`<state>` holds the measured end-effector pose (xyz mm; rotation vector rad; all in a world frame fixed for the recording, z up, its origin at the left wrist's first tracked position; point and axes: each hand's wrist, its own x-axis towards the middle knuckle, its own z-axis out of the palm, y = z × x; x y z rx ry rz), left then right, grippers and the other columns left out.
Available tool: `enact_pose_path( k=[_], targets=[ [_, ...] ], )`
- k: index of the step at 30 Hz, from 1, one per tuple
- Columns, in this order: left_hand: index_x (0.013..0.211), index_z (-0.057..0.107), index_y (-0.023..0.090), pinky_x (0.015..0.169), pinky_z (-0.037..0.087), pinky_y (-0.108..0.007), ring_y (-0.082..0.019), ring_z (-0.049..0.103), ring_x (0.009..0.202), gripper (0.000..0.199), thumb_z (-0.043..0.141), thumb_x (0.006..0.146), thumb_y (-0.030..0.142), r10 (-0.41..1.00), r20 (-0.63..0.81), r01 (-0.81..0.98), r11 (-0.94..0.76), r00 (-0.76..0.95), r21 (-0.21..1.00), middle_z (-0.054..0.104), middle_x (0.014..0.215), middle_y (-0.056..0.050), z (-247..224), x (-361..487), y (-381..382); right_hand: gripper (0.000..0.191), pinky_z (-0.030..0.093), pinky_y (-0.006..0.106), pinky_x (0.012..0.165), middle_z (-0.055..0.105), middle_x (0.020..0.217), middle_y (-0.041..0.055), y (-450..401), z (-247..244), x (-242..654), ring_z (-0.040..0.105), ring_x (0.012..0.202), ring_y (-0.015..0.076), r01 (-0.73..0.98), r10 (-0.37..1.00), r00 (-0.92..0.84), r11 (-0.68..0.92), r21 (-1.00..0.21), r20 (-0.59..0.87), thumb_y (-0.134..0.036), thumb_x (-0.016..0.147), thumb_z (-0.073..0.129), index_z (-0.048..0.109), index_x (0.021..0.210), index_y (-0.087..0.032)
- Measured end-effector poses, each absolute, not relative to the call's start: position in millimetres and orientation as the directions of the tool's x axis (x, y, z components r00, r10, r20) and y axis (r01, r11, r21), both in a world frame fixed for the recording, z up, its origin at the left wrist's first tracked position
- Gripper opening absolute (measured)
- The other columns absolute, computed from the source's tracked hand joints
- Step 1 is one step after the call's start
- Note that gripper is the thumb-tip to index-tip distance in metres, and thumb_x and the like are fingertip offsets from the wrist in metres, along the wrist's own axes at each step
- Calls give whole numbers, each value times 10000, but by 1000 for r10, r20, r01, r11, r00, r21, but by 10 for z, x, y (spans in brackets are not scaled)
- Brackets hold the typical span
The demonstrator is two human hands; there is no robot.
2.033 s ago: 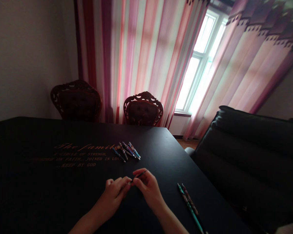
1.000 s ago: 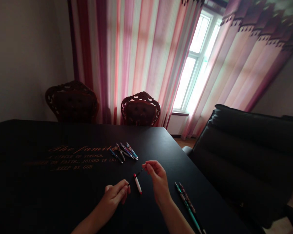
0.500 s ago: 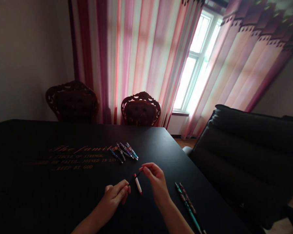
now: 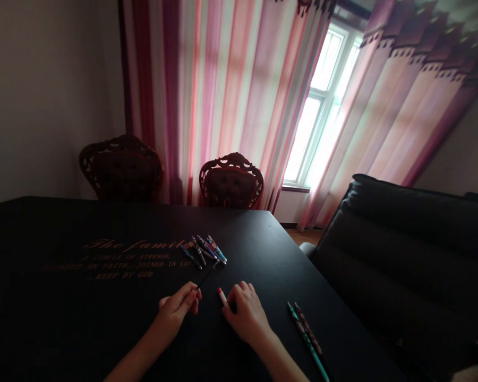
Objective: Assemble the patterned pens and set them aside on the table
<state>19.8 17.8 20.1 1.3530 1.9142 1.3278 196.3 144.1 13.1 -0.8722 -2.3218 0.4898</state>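
My left hand is closed on a thin dark pen, which slants up and to the right toward the pen pile. Over a white pen with a red end, my right hand reaches down, its fingers closed around the pen's lower part. Only the red end and a bit of the white barrel show; the rest is hidden by the hand. Behind both hands, several patterned pens lie in a loose pile on the black table.
A green pen and a brown patterned pen lie side by side right of my right hand. Two carved chairs stand behind the table. A dark padded seat is beyond the right table edge.
My right hand has let go of the thin dark pen's far end and moved down onto the white pen. My left hand has shifted slightly left and up with the dark pen.
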Motion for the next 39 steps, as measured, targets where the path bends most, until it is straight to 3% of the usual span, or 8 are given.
enact_pose_path(
  k=[4, 6, 9, 15, 34, 39],
  targets=[
    [868, 627, 249, 775, 437, -305, -185, 635, 721, 390, 391, 914, 557, 881, 164, 497, 89, -443, 863, 654, 683, 27, 196, 162, 165, 49, 402, 291, 615, 635, 714, 22, 1583, 286, 2001, 570, 664, 191, 330, 768, -523, 582, -743, 369, -231, 818, 609, 631, 785, -203],
    [868, 627, 254, 790, 427, -314, -187, 633, 731, 390, 384, 917, 554, 885, 156, 511, 103, -439, 853, 658, 691, 31, 203, 180, 161, 163, 410, 278, 596, 643, 722, 16, 1679, 417, 2054, 566, 646, 177, 161, 794, -498, 481, -862, 349, -350, 843, 616, 656, 841, -192],
    [891, 623, 258, 849, 391, -349, -192, 627, 761, 393, 354, 932, 542, 898, 126, 572, 156, -421, 805, 666, 721, 30, 215, 221, 157, 275, 420, 264, 606, 649, 757, 15, 1778, 577, 2155, 561, 672, 170, -28, 822, -453, 373, -927, 345, -440, 828, 640, 683, 913, -182],
    [944, 608, 264, 935, 278, -424, -195, 608, 807, 393, 311, 958, 522, 919, 68, 641, 216, -388, 736, 675, 793, 23, 196, 271, 157, 251, 407, 259, 621, 624, 762, 10, 1789, 694, 2267, 520, 672, 158, -53, 808, -442, 409, -911, 389, -417, 854, 611, 688, 936, -193],
    [942, 600, 276, 915, 263, -398, -182, 601, 806, 343, 322, 971, 473, 934, 72, 680, 201, -350, 705, 661, 807, 37, 166, 297, 139, 208, 438, 284, 700, 662, 861, 32, 1752, 728, 2263, 565, 745, 182, -19, 722, -522, 523, -852, 454, -345, 887, 559, 695, 948, -201],
    [947, 610, 286, 906, 256, -406, -194, 599, 851, 293, 355, 970, 428, 947, 70, 732, 194, -313, 653, 668, 866, 15, 308, 328, 96, 172, 433, 291, 719, 649, 849, 26, 1759, 675, 2237, 565, 772, 185, 5, 643, -617, 581, -814, 454, -318, 874, 585, 715, 904, -210]
  ],
)
